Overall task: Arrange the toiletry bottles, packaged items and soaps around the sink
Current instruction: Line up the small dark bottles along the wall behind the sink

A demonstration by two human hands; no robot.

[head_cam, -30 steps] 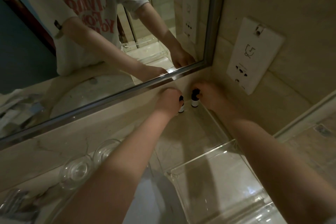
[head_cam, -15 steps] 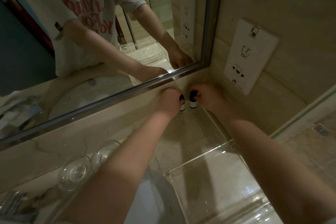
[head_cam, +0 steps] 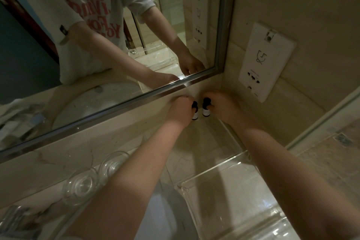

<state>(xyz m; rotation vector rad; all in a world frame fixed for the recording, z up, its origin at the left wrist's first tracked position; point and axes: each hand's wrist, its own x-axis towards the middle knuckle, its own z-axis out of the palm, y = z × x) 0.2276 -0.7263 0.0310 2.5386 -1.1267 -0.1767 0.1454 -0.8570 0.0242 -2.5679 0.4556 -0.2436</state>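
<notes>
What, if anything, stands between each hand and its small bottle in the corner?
Nothing visible. The left hand grips the left bottle and the right hand grips the right bottle, both upright below the mirror.

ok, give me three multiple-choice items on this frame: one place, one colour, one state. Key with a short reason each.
1. Where do the left bottle and right bottle stand?
A) in the sink basin
B) in the corner under the mirror
C) on the floor tiles

2. What colour are the bottle caps?
A) white
B) red
C) dark

3. What are the left hand and right hand doing?
A) each grips one bottle
B) both lie flat on the counter
C) both hang idle

Key:
1 B, they sit where the mirror frame meets the side wall.
2 C, both caps look black above white labels.
3 A, fingers curl round each bottle.
</notes>
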